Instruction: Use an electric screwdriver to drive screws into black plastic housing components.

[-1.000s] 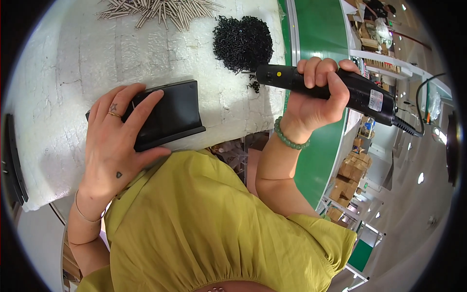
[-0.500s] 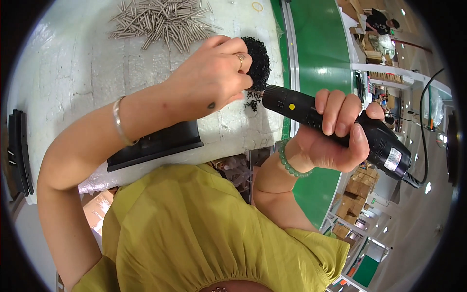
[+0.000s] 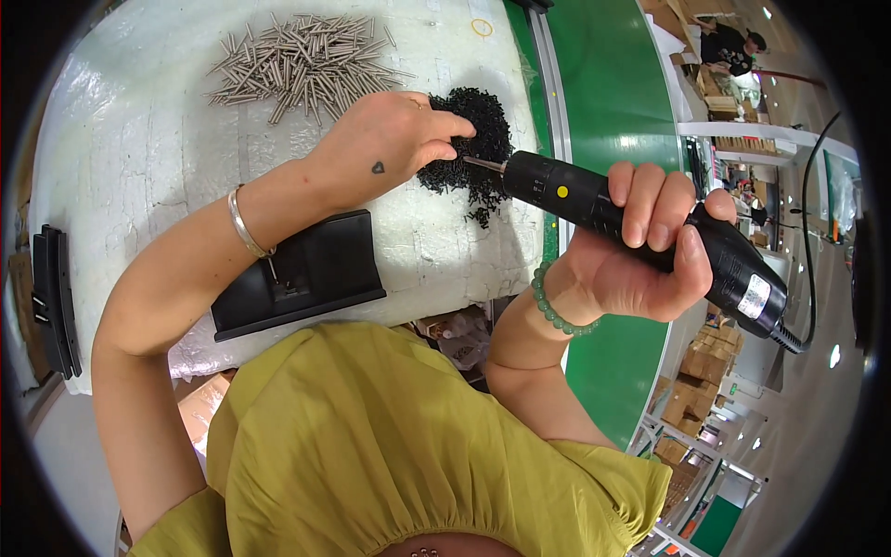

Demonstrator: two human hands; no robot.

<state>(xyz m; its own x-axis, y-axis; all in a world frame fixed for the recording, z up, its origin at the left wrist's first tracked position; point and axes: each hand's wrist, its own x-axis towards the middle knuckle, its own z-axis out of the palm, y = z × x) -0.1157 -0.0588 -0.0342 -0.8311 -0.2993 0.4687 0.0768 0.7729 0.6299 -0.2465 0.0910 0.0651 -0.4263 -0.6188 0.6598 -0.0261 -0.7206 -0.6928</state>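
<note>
My right hand (image 3: 645, 246) is wrapped round a black corded electric screwdriver (image 3: 580, 197), its bit pointing left. The bit's tip lies over the near part of a heap of small black screws (image 3: 487, 130). My left hand (image 3: 394, 139) is at the left side of this heap, index finger stretched out over the screws and thumb apart from it. No held item shows between them; the other fingers are mostly hidden. Below my left forearm lies a black panel-like part (image 3: 325, 269) with a raised near edge. A thin metal pin (image 3: 272, 269) shows on it.
A heap of metal pins (image 3: 306, 60) lies on the wrapped white work surface (image 3: 186, 148). Long black parts (image 3: 58, 302) stand at the left edge. To the right runs a green surface (image 3: 617, 121) with a metal rail. Another person (image 3: 729, 46) is far off at upper right.
My left hand has drawn back from the screwdriver's bit, and its index finger and thumb have come apart. More of the screw heap and black part shows. The screwdriver stays in my right hand.
</note>
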